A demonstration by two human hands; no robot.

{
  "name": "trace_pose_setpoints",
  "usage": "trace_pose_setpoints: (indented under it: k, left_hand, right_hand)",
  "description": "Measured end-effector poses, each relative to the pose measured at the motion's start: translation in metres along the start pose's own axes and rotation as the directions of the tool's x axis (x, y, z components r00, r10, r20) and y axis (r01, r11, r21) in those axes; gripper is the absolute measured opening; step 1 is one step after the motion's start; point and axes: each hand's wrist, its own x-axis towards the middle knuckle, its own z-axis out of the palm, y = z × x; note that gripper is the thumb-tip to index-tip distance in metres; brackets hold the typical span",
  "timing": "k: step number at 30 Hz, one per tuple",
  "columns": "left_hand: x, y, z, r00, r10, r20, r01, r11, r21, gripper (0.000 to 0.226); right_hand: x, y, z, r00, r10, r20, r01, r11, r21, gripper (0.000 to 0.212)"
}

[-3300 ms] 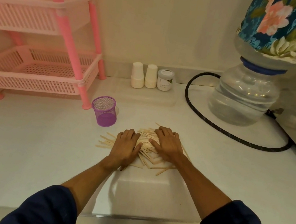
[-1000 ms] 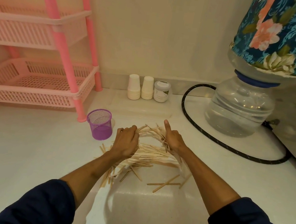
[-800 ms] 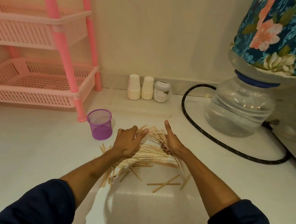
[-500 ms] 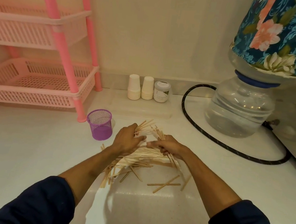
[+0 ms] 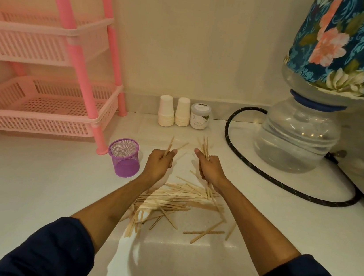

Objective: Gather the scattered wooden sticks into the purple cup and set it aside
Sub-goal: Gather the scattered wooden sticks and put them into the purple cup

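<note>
White countertop (image 5: 31, 187) runs back to a pale wall, with a pink plastic basket rack (image 5: 41, 105) at the rear left and a large clear water bottle (image 5: 296, 139) under a floral cover at the right, a black hose (image 5: 285, 186) looping round its base. Two stacks of white paper cups (image 5: 174, 111) and a small lidded jar (image 5: 200, 117) stand against the wall.

Both hands are raised just above the counter, each with its fingers curled round a small bunch of wooden sticks. The left hand (image 5: 159, 163) grips a few that fan upward past the thumb; the right hand (image 5: 209, 169) grips a tighter bunch, its ends showing above and below the fist. The two hands are apart, with a bare gap of counter between them.

The purple mesh cup (image 5: 124, 157) stands upright just left of the left hand, and no stick can be seen in it or poking above its rim (its mesh wall and its mouth both show only purple). Most of the sticks lie in a loose pile (image 5: 175, 199) on the counter below the wrists, with a few strays (image 5: 204, 233) nearer the person.

By my reading the task is at an early stage: two handfuls lifted, nothing delivered. Loading these bunches, collecting the pile and strays, and moving the cup aside all remain.
</note>
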Motion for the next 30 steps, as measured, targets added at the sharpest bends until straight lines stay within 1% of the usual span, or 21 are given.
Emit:
trace_pose_setpoints:
  k: [2, 4, 7, 10, 13, 16, 17, 20, 23, 26, 30]
  left_hand:
    - [0.000, 0.002, 0.000, 0.999, 0.011, 0.034, -0.009, 0.999, -0.049, 0.046]
    - [-0.001, 0.001, 0.001, 0.999, 0.034, 0.038, -0.031, 0.997, -0.075, 0.041]
    - [-0.001, 0.000, 0.003, 0.998, 0.061, 0.022, -0.058, 0.993, -0.102, 0.033]
    - [0.000, -0.002, 0.004, 0.999, 0.036, 0.003, -0.035, 0.989, -0.143, 0.029]
    - [0.002, -0.002, 0.004, 0.999, 0.013, -0.044, -0.018, 0.993, -0.115, 0.036]
    - [0.001, 0.002, 0.008, 0.995, -0.016, -0.094, 0.001, 0.987, -0.158, 0.054]
    - [0.002, 0.003, 0.008, 0.993, -0.031, -0.111, 0.011, 0.983, -0.183, 0.056]
    - [0.004, 0.006, 0.008, 0.986, -0.096, -0.135, 0.058, 0.963, -0.262, 0.052]
    - [0.007, 0.011, 0.006, 0.978, -0.158, -0.135, 0.106, 0.939, -0.328, 0.053]
    - [0.013, 0.020, -0.003, 0.980, -0.142, -0.141, 0.083, 0.931, -0.356, 0.054]
    - [0.020, 0.036, -0.026, 0.981, -0.107, -0.162, 0.041, 0.929, -0.367, 0.059]
  right_hand:
    - [0.000, -0.005, 0.002, 1.000, -0.015, 0.007, 0.014, 0.998, 0.057, 0.053]
    - [0.000, -0.010, 0.006, 1.000, -0.024, -0.008, 0.025, 0.996, 0.090, 0.052]
    - [0.001, -0.015, 0.010, 0.997, -0.030, -0.069, 0.040, 0.988, 0.150, 0.051]
    - [0.000, -0.017, 0.016, 0.991, -0.031, -0.130, 0.057, 0.979, 0.198, 0.051]
    - [0.001, -0.018, 0.024, 0.977, -0.034, -0.212, 0.073, 0.980, 0.183, 0.050]
    - [0.000, -0.019, 0.031, 0.968, -0.034, -0.249, 0.082, 0.979, 0.188, 0.047]
    - [0.000, -0.020, 0.033, 0.967, -0.035, -0.251, 0.084, 0.979, 0.187, 0.045]
    - [0.002, -0.024, 0.037, 0.970, -0.030, -0.242, 0.079, 0.978, 0.192, 0.042]
    - [0.005, -0.030, 0.039, 0.975, -0.045, -0.216, 0.093, 0.972, 0.216, 0.042]
    - [0.009, -0.041, 0.041, 0.976, -0.044, -0.214, 0.100, 0.960, 0.261, 0.046]
    - [0.014, -0.066, 0.050, 0.982, -0.058, -0.182, 0.130, 0.901, 0.413, 0.048]
